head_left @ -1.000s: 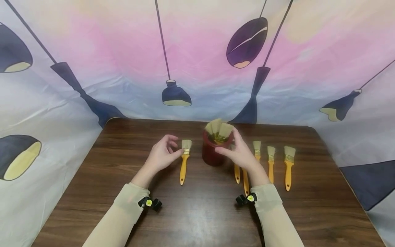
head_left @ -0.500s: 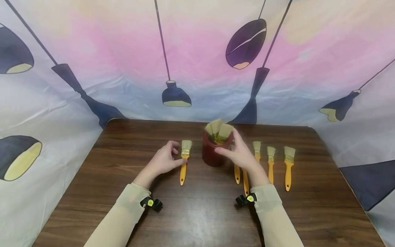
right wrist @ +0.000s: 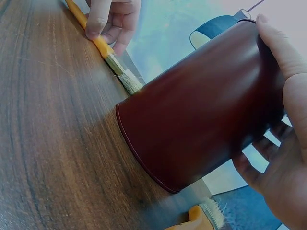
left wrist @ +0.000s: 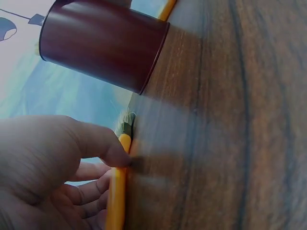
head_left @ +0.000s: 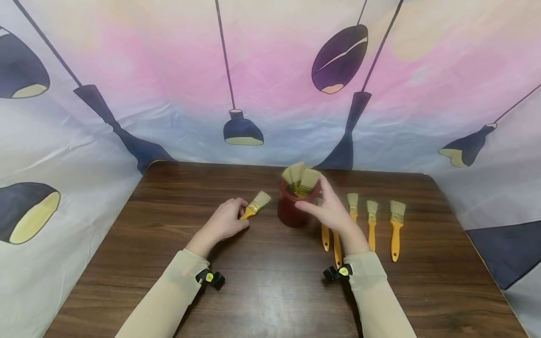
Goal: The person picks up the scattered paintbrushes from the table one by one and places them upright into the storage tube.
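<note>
A dark red cylindrical pot (head_left: 291, 215) stands on the table with several paintbrushes in it, bristles up (head_left: 309, 179). My right hand (head_left: 331, 213) grips its right side near the rim, thumb on the front and fingers behind, as the right wrist view of the pot (right wrist: 201, 110) shows. To the left, my left hand (head_left: 226, 220) pinches the yellow handle of a flat paintbrush (head_left: 260, 200) between thumb and fingers. That paintbrush (left wrist: 116, 196) lies low along the tabletop in the left wrist view, bristles pointing toward the pot.
Several more yellow-handled paintbrushes (head_left: 395, 234) lie on the brown wooden table (head_left: 270, 291) right of the pot, some partly hidden by the right hand and forearm. A cloth backdrop (head_left: 190, 84) printed with lamps hangs behind the table's far edge.
My left hand has closed on the paintbrush that lay upright in view, and its bristle end has turned toward the pot. The right hand and pot stay put.
</note>
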`<move>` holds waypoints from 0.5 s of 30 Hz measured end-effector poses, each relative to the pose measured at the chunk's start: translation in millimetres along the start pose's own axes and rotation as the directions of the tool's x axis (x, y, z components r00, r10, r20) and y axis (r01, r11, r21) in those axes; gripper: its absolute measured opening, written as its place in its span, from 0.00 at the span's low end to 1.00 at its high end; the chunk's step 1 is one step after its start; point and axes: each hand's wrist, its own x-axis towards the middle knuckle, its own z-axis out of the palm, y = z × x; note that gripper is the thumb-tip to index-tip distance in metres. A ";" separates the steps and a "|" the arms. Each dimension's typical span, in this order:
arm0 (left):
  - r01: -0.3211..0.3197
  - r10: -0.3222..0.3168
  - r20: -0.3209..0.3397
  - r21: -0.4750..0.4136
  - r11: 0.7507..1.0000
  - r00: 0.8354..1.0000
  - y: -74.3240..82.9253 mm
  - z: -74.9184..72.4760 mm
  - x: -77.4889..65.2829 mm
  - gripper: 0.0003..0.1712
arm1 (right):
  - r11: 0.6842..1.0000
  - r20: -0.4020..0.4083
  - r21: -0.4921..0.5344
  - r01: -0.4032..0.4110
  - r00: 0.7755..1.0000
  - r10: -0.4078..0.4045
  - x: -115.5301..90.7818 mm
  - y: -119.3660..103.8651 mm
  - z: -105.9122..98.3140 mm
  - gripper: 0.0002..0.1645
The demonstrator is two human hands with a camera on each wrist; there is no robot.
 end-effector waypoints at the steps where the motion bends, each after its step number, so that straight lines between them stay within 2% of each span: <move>1: 0.002 -0.002 -0.005 0.008 1.000 1.000 0.3 -0.5 0.0 0.25 | 1.000 -0.001 -0.003 -0.001 1.000 0.001 -0.1 -0.2 0.0 0.58; 7: 0.014 -0.013 -0.045 0.034 0.999 0.999 -1.1 -1.5 0.9 0.17 | 1.000 -0.005 0.007 0.002 1.000 -0.002 -0.8 -1.2 0.4 0.58; 12: 0.045 -0.045 -0.041 0.003 0.999 0.998 -1.4 -4.1 0.0 0.18 | 1.000 -0.005 0.013 0.005 1.000 -0.005 -1.0 -2.5 0.3 0.58; 15: 0.040 -0.041 -0.031 -0.035 0.999 0.999 -2.0 -5.6 -0.5 0.17 | 1.000 -0.004 0.016 0.011 1.000 -0.011 -0.4 -2.9 0.3 0.58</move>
